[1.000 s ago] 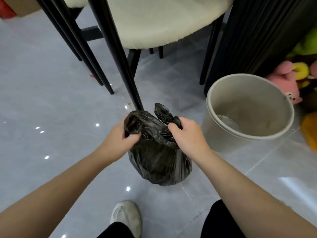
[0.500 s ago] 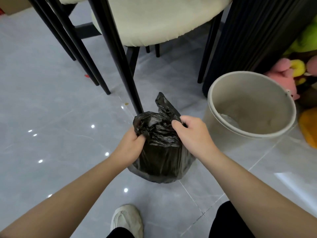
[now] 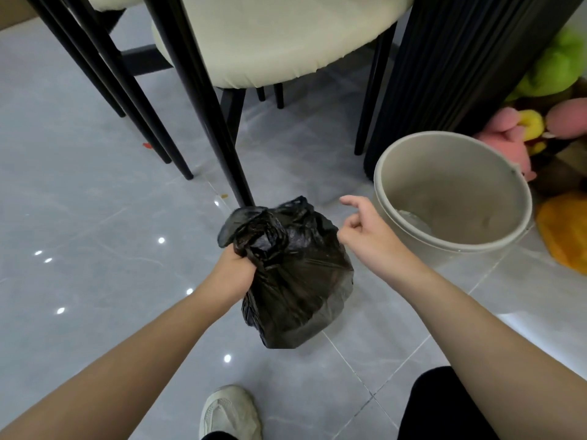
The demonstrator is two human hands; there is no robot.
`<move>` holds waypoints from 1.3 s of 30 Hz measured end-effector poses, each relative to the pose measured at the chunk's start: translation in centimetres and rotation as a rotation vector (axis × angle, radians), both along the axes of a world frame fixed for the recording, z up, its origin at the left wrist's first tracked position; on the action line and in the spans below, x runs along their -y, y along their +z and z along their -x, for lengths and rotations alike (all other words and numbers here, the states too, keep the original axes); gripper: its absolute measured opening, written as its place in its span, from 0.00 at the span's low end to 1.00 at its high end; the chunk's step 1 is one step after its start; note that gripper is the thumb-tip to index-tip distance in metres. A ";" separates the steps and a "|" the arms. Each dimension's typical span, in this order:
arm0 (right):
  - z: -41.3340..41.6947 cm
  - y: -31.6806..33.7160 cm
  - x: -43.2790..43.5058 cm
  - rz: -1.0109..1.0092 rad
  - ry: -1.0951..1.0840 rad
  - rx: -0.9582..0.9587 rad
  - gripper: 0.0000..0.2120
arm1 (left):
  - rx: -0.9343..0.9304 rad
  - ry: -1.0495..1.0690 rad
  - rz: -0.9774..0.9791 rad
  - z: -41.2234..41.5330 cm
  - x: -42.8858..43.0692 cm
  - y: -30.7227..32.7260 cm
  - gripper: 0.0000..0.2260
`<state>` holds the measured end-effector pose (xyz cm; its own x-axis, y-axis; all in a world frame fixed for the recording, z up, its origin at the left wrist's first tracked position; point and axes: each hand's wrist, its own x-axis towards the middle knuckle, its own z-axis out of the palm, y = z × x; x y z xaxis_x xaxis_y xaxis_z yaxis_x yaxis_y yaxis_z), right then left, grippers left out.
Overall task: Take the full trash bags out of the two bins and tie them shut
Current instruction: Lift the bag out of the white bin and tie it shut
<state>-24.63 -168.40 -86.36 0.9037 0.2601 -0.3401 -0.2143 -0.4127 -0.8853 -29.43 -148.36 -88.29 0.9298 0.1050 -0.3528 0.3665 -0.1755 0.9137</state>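
A full black trash bag (image 3: 298,287) hangs just above the grey tiled floor in the middle of the view, its top gathered and bunched. My left hand (image 3: 233,271) grips the gathered neck from the left. My right hand (image 3: 362,227) hovers free at the bag's upper right, fingers loosely curled, holding nothing. To the right stands a beige round bin (image 3: 454,198) with no bag in it. No second bin shows in this view.
Black chair legs (image 3: 206,100) and a cream seat (image 3: 286,36) stand just behind the bag. A dark ribbed column (image 3: 451,68) rises behind the bin. Plush toys (image 3: 540,122) lie at the far right. My white shoe (image 3: 230,414) is at the bottom edge.
My right hand has let go of the bag's top and drawn off to the right. My left hand keeps hold of the neck, and the bag hangs a little lower and more to the right.
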 end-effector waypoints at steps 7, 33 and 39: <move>-0.3 -2.1 -1.0 -0.027 0.204 -0.096 0.35 | -0.091 0.167 0.093 0.3 0.6 0.8 0.05; -0.1 -1.7 -2.0 -0.365 -0.145 -0.213 0.07 | -0.066 0.315 0.171 -0.5 0.8 1.2 0.16; -0.3 -0.4 -1.4 -0.636 -0.304 -0.288 0.13 | 0.021 -0.202 -0.082 -0.4 0.1 1.1 0.18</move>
